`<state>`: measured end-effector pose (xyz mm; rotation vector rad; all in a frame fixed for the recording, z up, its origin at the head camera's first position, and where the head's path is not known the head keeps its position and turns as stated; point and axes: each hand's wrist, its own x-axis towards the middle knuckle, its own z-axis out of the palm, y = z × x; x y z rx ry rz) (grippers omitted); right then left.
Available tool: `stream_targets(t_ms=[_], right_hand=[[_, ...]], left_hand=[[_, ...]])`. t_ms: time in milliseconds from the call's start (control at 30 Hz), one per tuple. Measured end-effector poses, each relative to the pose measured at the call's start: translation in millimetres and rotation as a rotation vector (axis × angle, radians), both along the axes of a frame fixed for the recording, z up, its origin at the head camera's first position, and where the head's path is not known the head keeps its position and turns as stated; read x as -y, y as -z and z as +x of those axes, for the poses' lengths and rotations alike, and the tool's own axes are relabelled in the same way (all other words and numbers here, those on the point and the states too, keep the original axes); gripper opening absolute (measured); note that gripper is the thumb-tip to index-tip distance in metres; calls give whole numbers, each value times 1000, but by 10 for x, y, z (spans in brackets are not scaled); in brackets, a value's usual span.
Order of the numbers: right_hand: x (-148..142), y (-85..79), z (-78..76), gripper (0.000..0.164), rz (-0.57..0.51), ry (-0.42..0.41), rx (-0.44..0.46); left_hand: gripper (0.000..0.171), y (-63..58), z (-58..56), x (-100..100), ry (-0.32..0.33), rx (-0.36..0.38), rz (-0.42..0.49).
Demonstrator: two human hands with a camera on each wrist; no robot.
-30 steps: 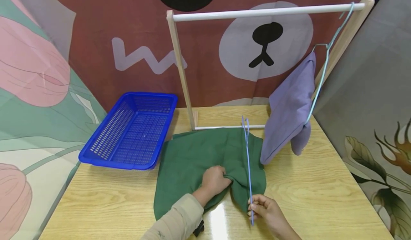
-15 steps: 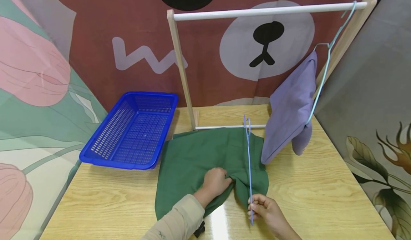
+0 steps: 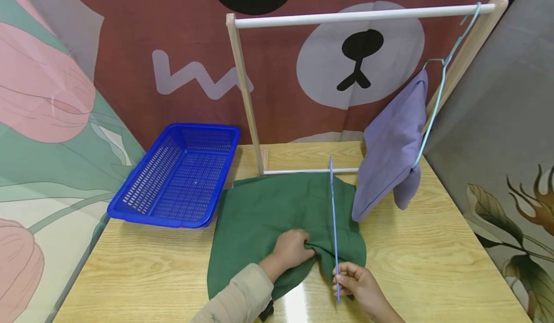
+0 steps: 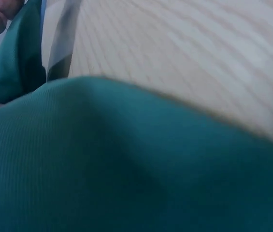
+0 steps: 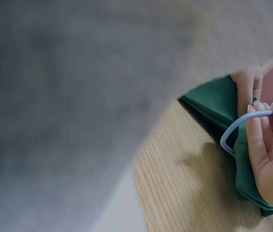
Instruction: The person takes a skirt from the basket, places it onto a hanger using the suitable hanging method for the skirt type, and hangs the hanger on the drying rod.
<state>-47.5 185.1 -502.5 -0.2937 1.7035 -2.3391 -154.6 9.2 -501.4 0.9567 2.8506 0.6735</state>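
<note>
A green cloth garment (image 3: 264, 207) is spread on the table below the rack. My left hand (image 3: 292, 250) grips a bunched fold at its near edge; the fingertips are hidden in the cloth. A blue-violet hanger (image 3: 333, 207) stands edge-on over the garment's right part. My right hand (image 3: 352, 279) pinches the hanger's near end between thumb and fingers. In the right wrist view the hanger's curved end (image 5: 228, 137) shows beside the green cloth (image 5: 245, 169). The left wrist view is mostly filled by green cloth (image 4: 102, 154).
A white-barred wooden rack (image 3: 361, 18) stands at the back. On its right end hangs a light-blue hanger (image 3: 439, 90) with a purple garment (image 3: 391, 145). A blue plastic basket (image 3: 183, 179) sits at the left. Printed fabric (image 3: 277, 73) covers the walls behind.
The hanger has turned slightly, so its hook now looks edge-on. The garment's right near part has spread a little to the right. Both hands keep their hold.
</note>
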Motion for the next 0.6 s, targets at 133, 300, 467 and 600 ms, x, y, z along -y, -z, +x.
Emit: stream_targets(t_ms=[133, 300, 467, 600], right_hand=[[-3, -2, 3, 10, 52, 16, 65], [-11, 18, -2, 12, 78, 3, 73], [-17, 18, -3, 10, 78, -5, 90], [-18, 7, -4, 14, 100, -11, 101]], left_hand=[[14, 29, -49, 63, 87, 115, 66], [22, 42, -133, 144, 134, 302, 182], [26, -4, -180, 192, 137, 454, 261], [27, -42, -212, 201, 131, 510, 305]])
